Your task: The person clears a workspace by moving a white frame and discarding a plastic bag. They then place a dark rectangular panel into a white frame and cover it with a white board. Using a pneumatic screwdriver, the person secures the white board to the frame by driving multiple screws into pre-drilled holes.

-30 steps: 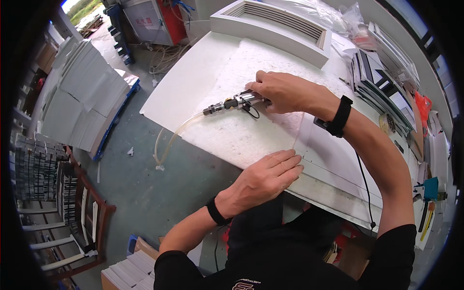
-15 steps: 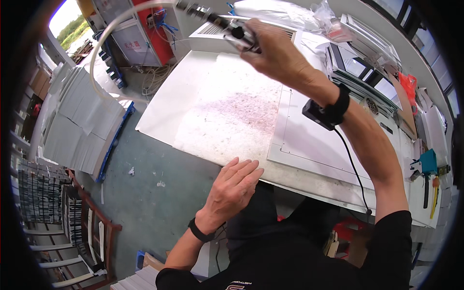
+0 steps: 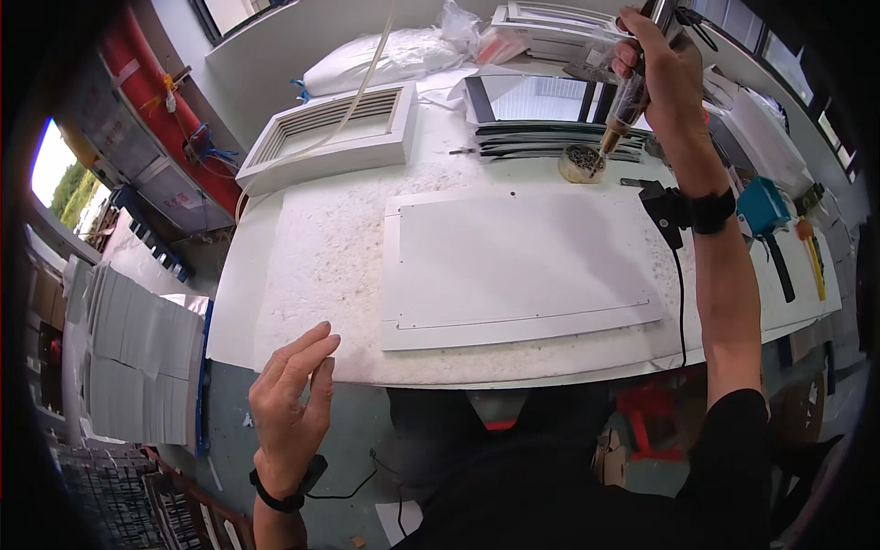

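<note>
My right hand (image 3: 674, 78) grips a pneumatic screwdriver (image 3: 631, 103) that slants downward. Its bit end comes down at the right side of a small round tub of dark screws (image 3: 585, 158); whether it touches a screw is too small to tell. Below the tub lies a flat white panel with a raised border (image 3: 522, 257), small dark dots spaced along its edges. Off the table's front edge, left of the panel, my left hand (image 3: 295, 390) hovers with fingers stretched out and nothing in it.
A white louvred frame (image 3: 330, 137) and a pale air hose (image 3: 367, 78) occupy the back left. Glass-faced panels (image 3: 532, 99) are stacked behind the tub. A teal tool (image 3: 763, 206) and a yellow-handled tool (image 3: 815, 261) lie at right. Stacked boards (image 3: 137, 357) stand left of the table.
My right hand has carried the screwdriver from the far left over to the screw tub at right. My left hand has moved left from the table's edge. The view has turned rightward.
</note>
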A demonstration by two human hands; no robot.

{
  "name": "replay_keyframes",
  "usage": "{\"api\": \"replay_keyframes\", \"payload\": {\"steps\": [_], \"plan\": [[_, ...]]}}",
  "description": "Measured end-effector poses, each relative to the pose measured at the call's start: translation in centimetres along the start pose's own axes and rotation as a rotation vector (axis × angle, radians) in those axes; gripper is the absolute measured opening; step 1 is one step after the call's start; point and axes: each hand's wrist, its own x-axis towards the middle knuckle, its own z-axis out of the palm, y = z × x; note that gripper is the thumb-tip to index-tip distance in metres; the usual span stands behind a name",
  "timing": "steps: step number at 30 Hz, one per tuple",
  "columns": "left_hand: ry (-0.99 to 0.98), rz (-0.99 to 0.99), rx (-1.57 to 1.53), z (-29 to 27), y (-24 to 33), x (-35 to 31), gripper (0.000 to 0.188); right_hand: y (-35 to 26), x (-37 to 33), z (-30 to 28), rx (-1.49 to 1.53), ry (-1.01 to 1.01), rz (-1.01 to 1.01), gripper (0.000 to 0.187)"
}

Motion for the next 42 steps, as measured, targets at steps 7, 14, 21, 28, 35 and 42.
{"api": "replay_keyframes", "payload": {"steps": [7, 14, 21, 28, 35, 42], "plan": [[-0.475, -0.049, -0.383, 10.2, 6.3, 18.0, 0.016, 0.2, -3.6, -11.2, -0.178, 0.18, -0.088, 0.015], [-0.58, 0.157, -0.202, 26.7, 8.4, 28.4, 0.019, 4.0, -5.7, -14.7, -0.09, 0.233, -0.055, 0.008], [-0.671, 0.414, -0.016, 33.9, 8.8, 32.2, 0.031, 6.1, -6.8, -18.5, -0.135, 0.226, 0.026, 0.007], [-0.765, 0.533, 0.11, 36.0, 9.1, 33.4, 0.032, 7.2, -7.3, -19.5, -0.155, 0.231, 0.067, 0.012], [-0.686, 0.524, 0.12, 37.3, 9.6, 32.5, 0.022, 7.3, -7.1, -20.0, -0.154, 0.234, 0.09, 0.015], [-0.66, 0.405, 0.134, 36.9, 10.4, 32.3, 0.019, 7.1, -7.0, -20.2, -0.101, 0.219, 0.123, 0.01]]}}
